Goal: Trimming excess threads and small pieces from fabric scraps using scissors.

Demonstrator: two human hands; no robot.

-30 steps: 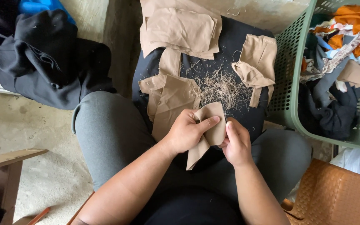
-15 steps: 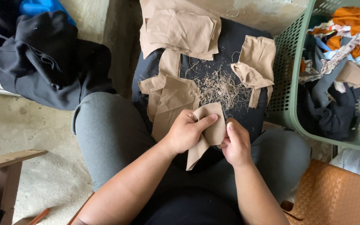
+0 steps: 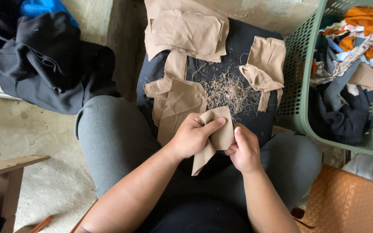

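The left hand (image 3: 191, 137) pinches a small tan cloth piece (image 3: 216, 131) above the lap; the right hand (image 3: 243, 149) closes on its right edge. Better to keep the cloth taut and pull threads toward the thread heap (image 3: 229, 89) beyond.

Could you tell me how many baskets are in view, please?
1: a green plastic basket stands at the right, beside the dark cushion, filled with mixed clothes. Others may lie out of frame.

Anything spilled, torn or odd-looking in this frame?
A tangle of loose threads lies scattered on the black cloth among the tan fabric pieces. It looks like trimmed waste, not a spill. Nothing else stands out.
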